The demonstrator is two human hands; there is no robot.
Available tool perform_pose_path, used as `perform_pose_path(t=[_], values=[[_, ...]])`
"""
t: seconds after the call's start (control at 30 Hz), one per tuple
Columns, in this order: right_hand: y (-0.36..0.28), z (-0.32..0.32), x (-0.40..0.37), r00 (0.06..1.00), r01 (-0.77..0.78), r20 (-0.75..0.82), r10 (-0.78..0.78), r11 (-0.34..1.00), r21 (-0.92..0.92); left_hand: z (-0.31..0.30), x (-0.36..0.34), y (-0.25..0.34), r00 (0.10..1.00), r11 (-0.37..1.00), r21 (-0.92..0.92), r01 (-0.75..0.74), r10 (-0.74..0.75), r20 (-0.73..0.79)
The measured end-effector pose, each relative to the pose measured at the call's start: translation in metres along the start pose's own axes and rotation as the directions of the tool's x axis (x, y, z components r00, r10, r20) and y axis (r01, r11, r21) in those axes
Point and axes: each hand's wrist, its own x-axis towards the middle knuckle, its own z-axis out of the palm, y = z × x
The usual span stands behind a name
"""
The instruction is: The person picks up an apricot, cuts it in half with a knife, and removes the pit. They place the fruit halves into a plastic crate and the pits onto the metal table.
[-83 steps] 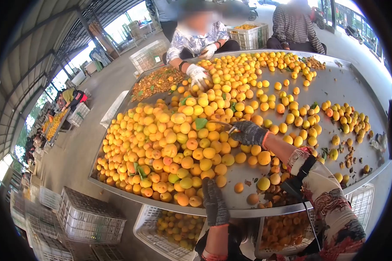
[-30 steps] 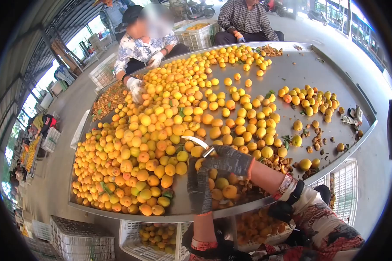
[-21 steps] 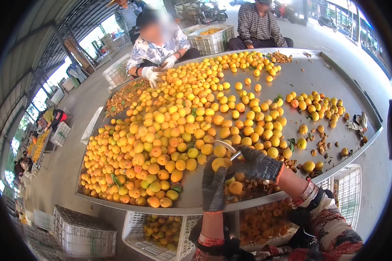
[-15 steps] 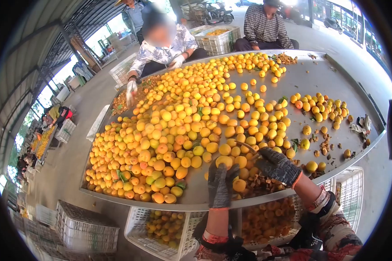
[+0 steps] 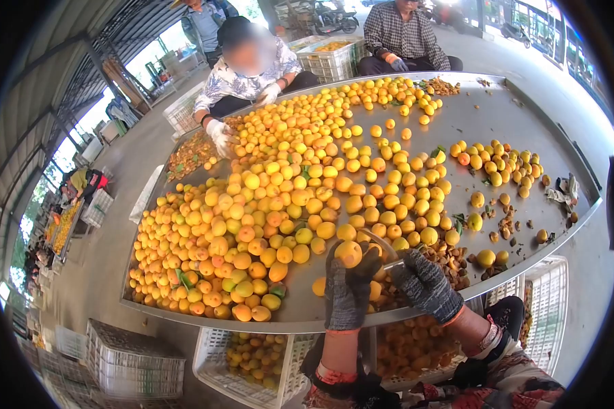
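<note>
My left hand (image 5: 348, 292), in a dark grey knit glove, is closed around a yellow apricot (image 5: 348, 254) at the near edge of the metal table. Close by on the right, my right hand (image 5: 426, 286) wears a matching glove and grips a thin curved tool (image 5: 383, 240), whose kind I cannot make out. The tool arcs over toward the held apricot; whether it touches the fruit cannot be told. A large heap of apricots (image 5: 218, 232) spreads beyond and left of my hands. Brown apricot scraps (image 5: 450, 267) lie beside my right hand.
The metal table (image 5: 512, 123) has a raised rim. Below it stand white plastic crates (image 5: 215, 371), with fruit in them. Across the table, a person in white gloves (image 5: 220, 136) handles fruit, and another person (image 5: 406, 37) sits at the far edge. Stacked crates (image 5: 135, 358) stand at lower left.
The curved tool has swung closer to the apricot in my left hand, and my right hand has moved slightly left and down. The co-worker's gloved hand has shifted right toward the heap.
</note>
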Motion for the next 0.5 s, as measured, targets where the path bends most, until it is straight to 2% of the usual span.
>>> perform_pose_path(t=[0.03,0.07,0.1,0.13,0.17,0.2,0.23,0.3,0.33,0.4,0.43,0.5], values=[[-0.003,0.003,0.001,0.999,-0.036,0.031,0.037,0.999,-0.021,0.001,0.0,0.0,1.0,1.0,0.001,0.002,-0.002,0.0],[-0.002,0.008,0.002,0.999,-0.037,0.031,0.038,0.999,-0.019,0.002,-0.001,0.0,0.994,0.932,0.346,-0.109,0.109,0.021],[0.001,0.015,0.002,0.999,0.042,-0.032,-0.043,0.999,-0.016,0.003,-0.002,0.001,0.976,0.737,0.644,-0.206,0.204,0.079],[0.004,0.02,0.002,0.988,0.122,-0.094,-0.123,0.992,-0.018,0.005,-0.003,0.003,0.976,0.736,0.645,-0.206,0.205,0.078],[0.006,0.025,0.001,0.988,0.121,-0.094,-0.122,0.993,-0.018,0.009,-0.005,0.007,0.996,0.961,0.262,-0.083,0.09,-0.015],[0.009,0.028,0.001,0.987,0.138,-0.078,-0.142,0.989,-0.055,0.01,-0.006,0.008,0.997,0.983,-0.18,0.046,-0.056,-0.05],[0.01,0.032,0.001,0.985,0.155,-0.062,-0.161,0.984,-0.09,0.007,-0.005,0.006,0.997,0.983,-0.18,0.048,-0.058,-0.051],[0.002,0.039,0.001,0.98,0.165,-0.09,-0.18,0.975,-0.151,0.0,-0.003,0.001,0.998,0.985,0.16,-0.068,0.067,0.009],[-0.003,0.042,0.0,0.973,0.171,-0.117,-0.199,0.962,-0.212,0.0,-0.003,0.001,0.998,0.985,0.161,-0.066,0.065,0.011],[-0.009,0.043,0.0,0.982,0.15,-0.066,-0.174,0.949,-0.279,0.005,-0.003,0.002,0.999,0.994,-0.104,0.021,-0.024,-0.022],[-0.01,0.044,0.0,0.989,0.131,-0.013,-0.144,0.929,-0.345,0.006,-0.004,0.002,0.999,0.994,-0.105,0.023,-0.025,-0.021],[-0.01,0.047,0.0,0.983,0.153,-0.042,-0.178,0.925,-0.348,0.009,-0.006,0.002,0.999,0.998,-0.063,0.028,-0.029,-0.014]])
